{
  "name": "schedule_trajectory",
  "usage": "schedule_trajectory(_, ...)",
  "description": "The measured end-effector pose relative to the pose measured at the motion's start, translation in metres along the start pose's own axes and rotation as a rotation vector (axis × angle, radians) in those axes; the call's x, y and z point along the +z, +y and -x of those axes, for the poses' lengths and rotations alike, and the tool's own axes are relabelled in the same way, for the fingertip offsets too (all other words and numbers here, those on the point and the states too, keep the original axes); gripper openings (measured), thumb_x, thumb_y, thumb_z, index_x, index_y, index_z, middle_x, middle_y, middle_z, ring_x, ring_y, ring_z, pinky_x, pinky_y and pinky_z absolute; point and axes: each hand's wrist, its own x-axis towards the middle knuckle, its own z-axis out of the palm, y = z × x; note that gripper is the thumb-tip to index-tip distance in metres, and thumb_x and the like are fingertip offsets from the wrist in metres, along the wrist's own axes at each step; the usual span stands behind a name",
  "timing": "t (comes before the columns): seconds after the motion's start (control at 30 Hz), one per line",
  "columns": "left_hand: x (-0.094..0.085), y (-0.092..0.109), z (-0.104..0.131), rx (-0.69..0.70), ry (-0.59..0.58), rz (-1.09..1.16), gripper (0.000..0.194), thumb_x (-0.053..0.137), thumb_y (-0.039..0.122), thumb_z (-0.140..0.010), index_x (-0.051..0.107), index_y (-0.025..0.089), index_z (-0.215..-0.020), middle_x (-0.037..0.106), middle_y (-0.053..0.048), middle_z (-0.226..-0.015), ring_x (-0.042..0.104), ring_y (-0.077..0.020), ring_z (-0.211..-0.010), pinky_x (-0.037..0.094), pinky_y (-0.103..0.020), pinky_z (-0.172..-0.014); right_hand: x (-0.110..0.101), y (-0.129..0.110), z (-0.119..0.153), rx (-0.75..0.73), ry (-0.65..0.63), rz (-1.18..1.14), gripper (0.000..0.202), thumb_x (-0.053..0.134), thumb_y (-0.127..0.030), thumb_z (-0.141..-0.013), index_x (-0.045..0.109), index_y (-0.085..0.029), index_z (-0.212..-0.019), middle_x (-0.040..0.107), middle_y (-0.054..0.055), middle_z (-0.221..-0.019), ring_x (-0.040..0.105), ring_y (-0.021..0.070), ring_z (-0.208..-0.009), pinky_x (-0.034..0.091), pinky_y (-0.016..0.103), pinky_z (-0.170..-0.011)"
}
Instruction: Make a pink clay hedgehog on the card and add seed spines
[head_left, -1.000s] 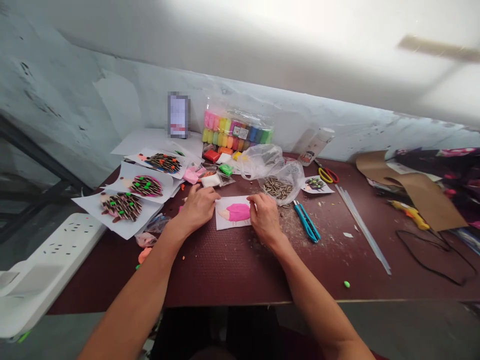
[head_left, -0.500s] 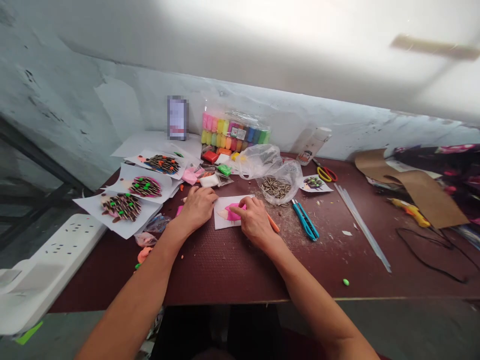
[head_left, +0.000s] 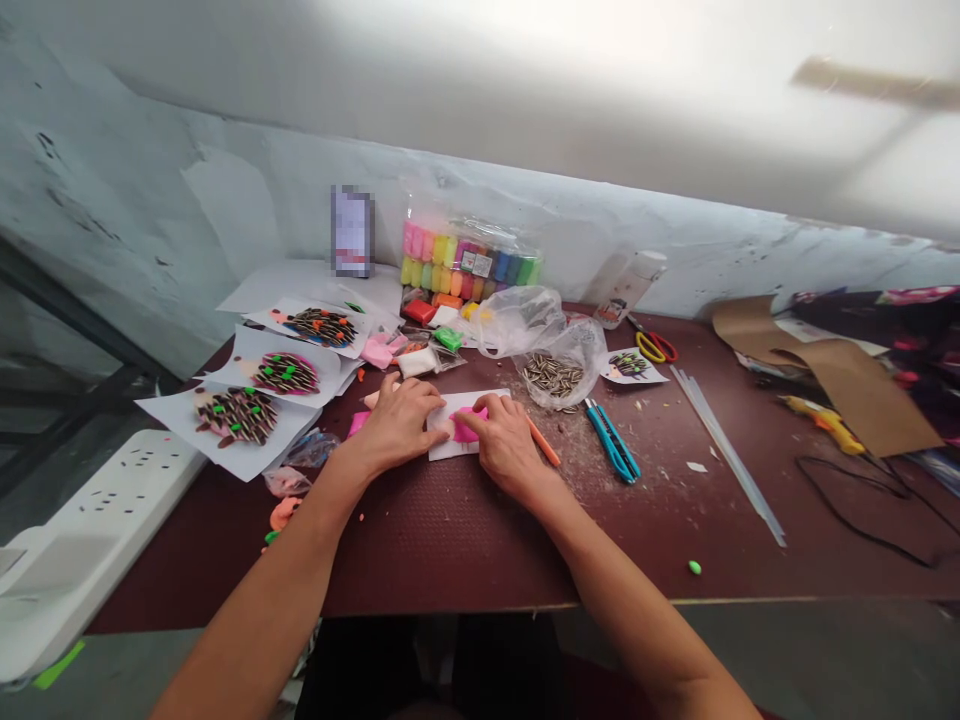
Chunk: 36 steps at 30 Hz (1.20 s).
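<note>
A white paper card (head_left: 444,450) lies on the table with flattened pink modelling clay (head_left: 466,430) on it, a paler patch at the clay's left end. My left hand (head_left: 397,425) rests over the card's left edge, open, with the thumb stretched across to the pale part. From the right, my right hand (head_left: 510,440) presses a fingertip onto the pink clay while its other fingers lie apart over the card's right side. Part of the clay is hidden under my fingers. An orange stick-like tool (head_left: 544,442) lies beside my right hand.
Hedgehog pictures with seed spines (head_left: 236,413) lie at left. A plastic bag of striped seeds (head_left: 553,375), a blue utility knife (head_left: 613,443), scissors (head_left: 655,347) and clear glue sticks (head_left: 727,455) are to the right. Packs of coloured clay (head_left: 469,262) stand behind, a power strip (head_left: 112,500) at left.
My left hand has shifted slightly right, its thumb now reaching over the card onto the pale part. My right hand has moved a little left over the pink clay.
</note>
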Motion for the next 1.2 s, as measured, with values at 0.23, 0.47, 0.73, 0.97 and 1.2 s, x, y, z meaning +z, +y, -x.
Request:
schedule_trajectory(0.23, 0.001, -0.002, 0.001, 0.004, -0.041, 0.001, 0.027, 0.061, 0.036, -0.082, 0.072, 0.023, -0.103, 0.067, -0.008, -0.116, 0.058, -0.0301, -0.114, 0.021, -0.059, -0.114, 0.002, -0.002, -0.002, 0.001, -0.026, 0.016, 0.035, 0.048, -0.012, -0.095, 0.070, -0.028, -0.117, 0.058, 0.010, -0.116, 0.045, 0.0245, -0.101, 0.034, 0.037, -0.085)
schedule_trajectory(0.47, 0.000, -0.002, 0.000, 0.001, -0.059, 0.001, 0.027, 0.061, 0.036, -0.082, 0.072, 0.020, -0.100, 0.066, -0.009, -0.117, 0.060, -0.0317, -0.113, 0.023, -0.060, -0.112, -0.001, -0.004, -0.004, 0.003, -0.022, 0.004, 0.032, 0.048, -0.014, -0.097, 0.072, -0.028, -0.114, 0.057, 0.010, -0.119, 0.046, 0.0241, -0.103, 0.034, 0.037, -0.087)
schedule_trajectory(0.73, -0.004, -0.002, 0.001, 0.001, -0.071, 0.013, 0.030, 0.061, 0.033, -0.081, 0.070, 0.023, -0.107, 0.067, -0.008, -0.120, 0.059, -0.0303, -0.115, 0.024, -0.056, -0.112, -0.001, -0.004, -0.004, -0.007, -0.020, 0.022, 0.035, 0.048, -0.013, -0.096, 0.072, -0.030, -0.117, 0.057, 0.010, -0.119, 0.046, 0.0248, -0.103, 0.034, 0.038, -0.086)
schedule_trajectory(0.97, -0.007, -0.004, 0.002, -0.009, -0.100, 0.029, 0.032, 0.061, 0.030, -0.080, 0.069, 0.024, -0.110, 0.067, -0.007, -0.126, 0.058, -0.0296, -0.121, 0.025, -0.054, -0.113, 0.001, -0.009, -0.003, -0.029, -0.035, 0.016, 0.035, 0.048, -0.016, -0.098, 0.071, -0.031, -0.118, 0.057, 0.009, -0.118, 0.046, 0.0248, -0.104, 0.034, 0.038, -0.089)
schedule_trajectory(1.2, -0.012, -0.008, 0.003, -0.022, -0.155, 0.050, 0.038, 0.061, 0.026, -0.080, 0.066, 0.024, -0.117, 0.064, -0.007, -0.133, 0.056, -0.0291, -0.127, 0.024, -0.054, -0.117, 0.002, -0.014, -0.004, -0.033, -0.027, 0.004, 0.036, 0.048, -0.015, -0.097, 0.070, -0.030, -0.121, 0.056, 0.009, -0.122, 0.044, 0.0242, -0.102, 0.034, 0.037, -0.087)
